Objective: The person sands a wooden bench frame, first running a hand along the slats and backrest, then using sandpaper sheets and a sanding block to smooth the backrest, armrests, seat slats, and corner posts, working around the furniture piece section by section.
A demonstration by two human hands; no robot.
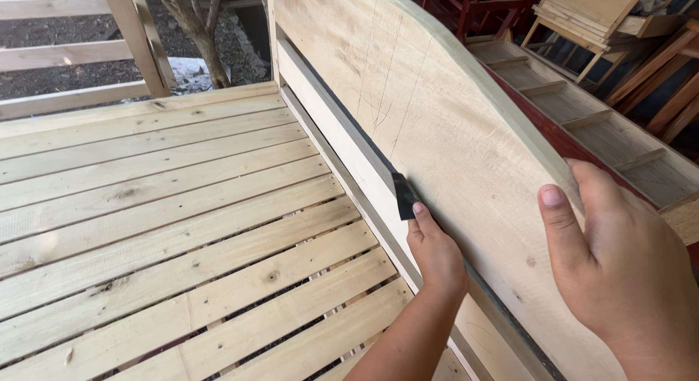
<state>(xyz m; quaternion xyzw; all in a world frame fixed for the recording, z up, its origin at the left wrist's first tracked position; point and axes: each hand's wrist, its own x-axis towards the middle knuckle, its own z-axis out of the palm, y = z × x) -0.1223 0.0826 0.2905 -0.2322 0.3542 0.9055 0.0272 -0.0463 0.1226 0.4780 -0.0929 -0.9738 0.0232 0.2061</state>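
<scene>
A pale curved wooden headboard panel (444, 111) stands on edge along the side of a slatted bed frame (167, 228). My left hand (435, 253) presses a small dark piece of sandpaper (403, 196) against the rail at the foot of the panel. My right hand (619, 257) grips the panel's curved top edge, thumb on its face. Thin pencil lines mark the panel's upper face.
Bare pine slats with gaps fill the left. Wooden rails (65, 57) and a tree trunk (196, 31) lie beyond the bed's far end on dark ground. Another unfinished frame (582, 119), a red-painted one and stacked wooden furniture (582, 17) stand at the right.
</scene>
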